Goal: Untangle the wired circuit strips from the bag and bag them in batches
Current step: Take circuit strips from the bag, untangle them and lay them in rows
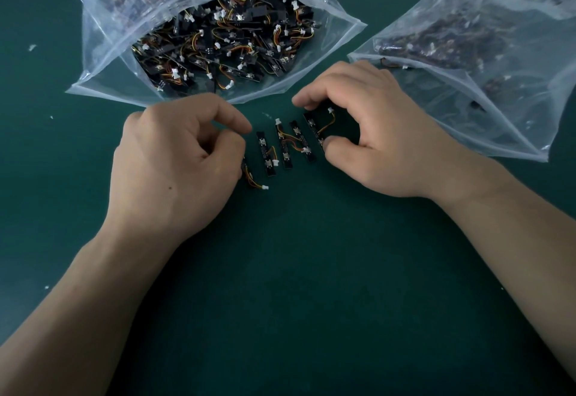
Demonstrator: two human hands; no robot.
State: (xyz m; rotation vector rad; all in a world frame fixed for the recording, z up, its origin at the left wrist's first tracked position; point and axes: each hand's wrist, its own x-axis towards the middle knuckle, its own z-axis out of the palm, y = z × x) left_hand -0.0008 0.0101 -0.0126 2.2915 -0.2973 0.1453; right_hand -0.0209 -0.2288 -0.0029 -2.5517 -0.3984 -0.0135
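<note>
Dark green mat (296,271) carries a row of strips (285,149) side by side between the hands, long axes running away from the person. Right hand (374,134) pinches the end strip (313,127) lengthwise, forefinger on its far tip, thumb on its near one. Left hand (177,165) curls over a loose strip (248,175); whether it grips it I cannot tell. Open bag (103,62) of tangled strips lies beyond the knuckles, second bag (514,109) outside the right hand.
</note>
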